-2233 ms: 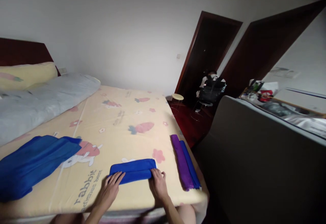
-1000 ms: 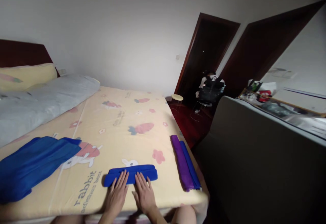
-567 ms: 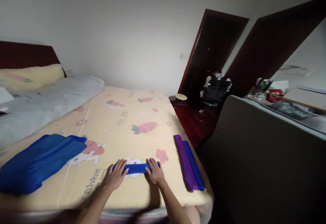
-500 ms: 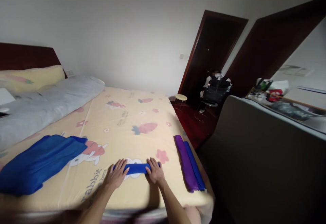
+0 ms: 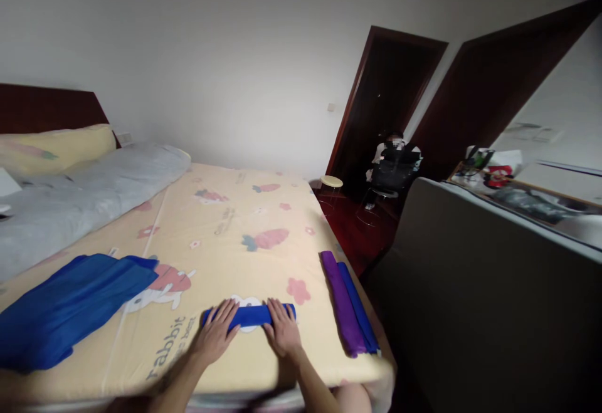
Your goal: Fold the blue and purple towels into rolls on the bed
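Note:
A rolled blue cloth (image 5: pixel 251 316) lies crosswise near the front of the bed. My left hand (image 5: pixel 217 331) rests palm down over its left part, with the fingers stretched across the top and the thumb on the near side. Over the right part lies my right hand (image 5: pixel 283 330), its fingers also extended and a little apart. Both ends of the roll stick out past the hands. On the left a loose, crumpled blue cloth (image 5: pixel 78 303) is spread out. To the right a purple cloth roll (image 5: pixel 342 303) lies beside another blue roll (image 5: pixel 358 306).
The bed (image 5: pixel 263 209) has a cream, carrot-and-rabbit patterned sheet. A grey quilt (image 5: pixel 108 181) and a yellow pillow (image 5: pixel 61 140) lie by the headboard. A dark panel (image 5: pixel 451 287) stands at the right. Farther back are a round stool (image 5: pixel 332 182) and a seated person (image 5: pixel 395 162).
Both hands have shifted on the blue roll, uncovering more of its two ends. The view has tilted slightly; the other cloths lie as before.

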A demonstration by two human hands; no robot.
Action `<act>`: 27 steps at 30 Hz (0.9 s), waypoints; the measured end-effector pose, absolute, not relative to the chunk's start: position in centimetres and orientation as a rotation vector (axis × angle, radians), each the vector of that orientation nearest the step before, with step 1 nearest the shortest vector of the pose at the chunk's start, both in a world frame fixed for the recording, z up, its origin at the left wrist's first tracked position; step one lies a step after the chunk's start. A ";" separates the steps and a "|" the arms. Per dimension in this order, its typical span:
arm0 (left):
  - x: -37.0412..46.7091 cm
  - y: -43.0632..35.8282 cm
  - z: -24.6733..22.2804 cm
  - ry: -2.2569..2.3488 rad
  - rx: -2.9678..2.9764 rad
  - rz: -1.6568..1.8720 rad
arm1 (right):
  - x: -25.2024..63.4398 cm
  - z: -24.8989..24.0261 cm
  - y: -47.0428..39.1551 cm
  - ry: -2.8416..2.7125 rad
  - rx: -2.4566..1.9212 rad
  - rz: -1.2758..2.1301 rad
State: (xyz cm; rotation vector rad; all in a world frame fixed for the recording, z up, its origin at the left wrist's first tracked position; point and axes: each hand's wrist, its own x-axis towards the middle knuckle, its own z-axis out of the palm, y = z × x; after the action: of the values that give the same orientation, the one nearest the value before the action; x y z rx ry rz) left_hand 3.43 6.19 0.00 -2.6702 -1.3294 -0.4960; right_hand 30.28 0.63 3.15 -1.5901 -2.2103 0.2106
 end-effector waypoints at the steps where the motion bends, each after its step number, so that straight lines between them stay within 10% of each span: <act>1: 2.5 6.3 0.2 -1.331 -2.671 -0.472 | 31.4 3.4 0.6 -2.221 -1.610 0.238; 17: 0.9 7.3 4.8 -1.552 -2.757 -0.084 | 33.8 8.7 3.1 -2.397 -1.829 0.339; 27: 0.8 7.7 4.8 -1.724 -2.848 -0.187 | 35.1 23.5 4.0 -2.579 -1.798 0.413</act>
State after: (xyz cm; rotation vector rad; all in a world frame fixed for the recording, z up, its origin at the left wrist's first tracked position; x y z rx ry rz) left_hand 0.84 7.70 4.80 -2.8476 -1.7240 -0.1866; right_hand 35.12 3.96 23.46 -1.7976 -2.5789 0.4133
